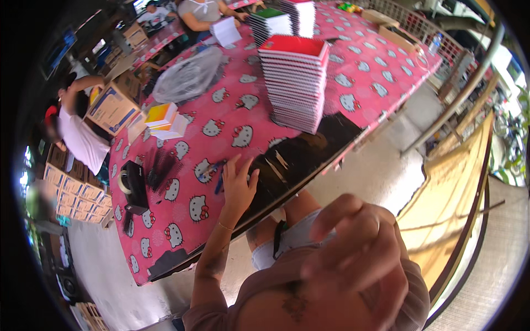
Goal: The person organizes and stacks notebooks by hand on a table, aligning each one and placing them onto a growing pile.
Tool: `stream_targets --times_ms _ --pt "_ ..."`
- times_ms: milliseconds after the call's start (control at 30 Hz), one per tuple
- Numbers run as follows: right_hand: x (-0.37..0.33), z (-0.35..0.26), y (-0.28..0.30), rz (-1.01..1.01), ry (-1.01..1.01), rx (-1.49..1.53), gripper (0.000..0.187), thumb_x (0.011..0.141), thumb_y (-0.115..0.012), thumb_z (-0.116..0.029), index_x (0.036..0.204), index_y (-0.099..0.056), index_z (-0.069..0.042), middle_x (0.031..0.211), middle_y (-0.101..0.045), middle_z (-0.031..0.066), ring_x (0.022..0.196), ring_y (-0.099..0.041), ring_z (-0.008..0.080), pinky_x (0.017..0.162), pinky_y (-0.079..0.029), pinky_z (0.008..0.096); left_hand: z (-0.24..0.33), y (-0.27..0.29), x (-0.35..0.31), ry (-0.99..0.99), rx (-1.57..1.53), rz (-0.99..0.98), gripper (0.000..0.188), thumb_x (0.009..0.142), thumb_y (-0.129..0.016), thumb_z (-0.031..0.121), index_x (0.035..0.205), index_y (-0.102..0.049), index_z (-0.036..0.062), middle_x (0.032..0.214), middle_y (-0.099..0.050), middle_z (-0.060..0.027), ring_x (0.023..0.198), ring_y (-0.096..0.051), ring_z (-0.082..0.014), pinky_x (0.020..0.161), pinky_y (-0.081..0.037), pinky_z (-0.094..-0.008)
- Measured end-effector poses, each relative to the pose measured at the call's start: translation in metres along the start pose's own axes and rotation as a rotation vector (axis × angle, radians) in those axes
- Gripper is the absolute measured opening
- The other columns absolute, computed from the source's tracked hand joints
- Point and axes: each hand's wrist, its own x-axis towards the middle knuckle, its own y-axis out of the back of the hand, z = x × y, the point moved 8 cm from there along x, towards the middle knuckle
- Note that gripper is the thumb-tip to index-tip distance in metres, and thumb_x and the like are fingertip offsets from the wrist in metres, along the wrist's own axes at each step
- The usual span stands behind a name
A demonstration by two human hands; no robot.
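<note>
My left hand (238, 185) lies on the table near its front edge, fingers spread and holding nothing. Beside its fingertips is a slim blue thing (220, 181), partly covered, whose kind I cannot make out. Close to the camera, my right hand (361, 248) is raised in front of my chest, blurred, with its fingers curled in; nothing shows in it. Beyond my left hand stands a tall stack of spiral notebooks (293, 83) with a red cover on top. Black binding coils (160, 168) and a black tape dispenser (133, 186) lie to the left.
A pink cat-patterned cloth (221, 146) covers the table, torn to a dark surface (309, 150) at the front edge. Yellow-topped pads (165, 121), a clear plastic bag (189, 74) and more notebooks (270, 25) stand farther back. Other people work beyond, near cardboard boxes (115, 107).
</note>
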Motion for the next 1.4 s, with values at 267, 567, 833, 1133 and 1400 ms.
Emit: stream_targets --times_ms 267,567,833,1133,1400 --pt "-0.003 -0.034 -0.008 0.141 -0.036 -0.418 0.019 0.092 -0.065 -0.011 0.092 -0.05 -0.024 0.071 -0.067 -0.004 0.068 -0.067 0.0129 0.061 -0.051 0.0323 0.041 -0.016 -0.02 -0.018 -0.236 -0.168 0.038 0.091 -0.069 0.019 0.126 -0.063 0.0056 0.13 -0.051 -0.0184 0.118 -0.052 -0.0362 0.097 -0.046 -0.0452" --pt "-0.035 0.03 0.135 0.072 -0.192 -0.345 0.017 0.09 -0.071 -0.019 0.094 -0.059 -0.007 0.107 -0.064 0.0178 0.093 -0.064 0.0298 0.084 -0.052 0.0431 0.159 -0.056 0.074 -0.322 -0.534 -0.289 0.039 0.089 -0.071 0.015 0.125 -0.063 0.0031 0.127 -0.054 -0.0175 0.11 -0.06 -0.032 0.094 -0.05 -0.0409" --pt "-0.093 0.163 0.362 0.502 -0.659 -0.439 0.029 0.106 -0.047 -0.027 0.105 -0.059 0.0 0.117 -0.062 0.0182 0.106 -0.061 0.0245 0.096 -0.048 0.0368 0.281 -0.169 0.183 -0.345 -0.741 -0.41 0.056 0.091 -0.07 0.017 0.139 -0.049 -0.0004 0.139 -0.05 -0.023 0.123 -0.054 -0.0389 0.105 -0.044 -0.0436" --pt "-0.178 0.405 0.486 0.664 -1.392 -0.23 0.059 0.102 -0.044 -0.055 0.136 -0.055 -0.008 0.135 -0.058 0.0087 0.127 -0.051 0.0229 0.104 -0.04 0.0436 0.22 -0.338 0.308 0.742 -0.94 0.05 0.06 0.104 -0.048 0.033 0.144 -0.037 -0.0087 0.143 -0.044 -0.0311 0.133 -0.044 -0.0431 0.11 -0.036 -0.0465" --pt "-0.23 0.508 0.533 0.631 -1.683 -0.116 0.069 0.099 -0.044 -0.063 0.147 -0.046 -0.014 0.148 -0.049 0.0116 0.139 -0.041 0.0267 0.109 -0.031 0.0509 0.128 -0.406 0.404 0.945 -0.097 0.463 0.05 0.101 -0.047 0.032 0.128 -0.051 -0.0101 0.129 -0.054 -0.034 0.122 -0.05 -0.047 0.104 -0.039 -0.0525"
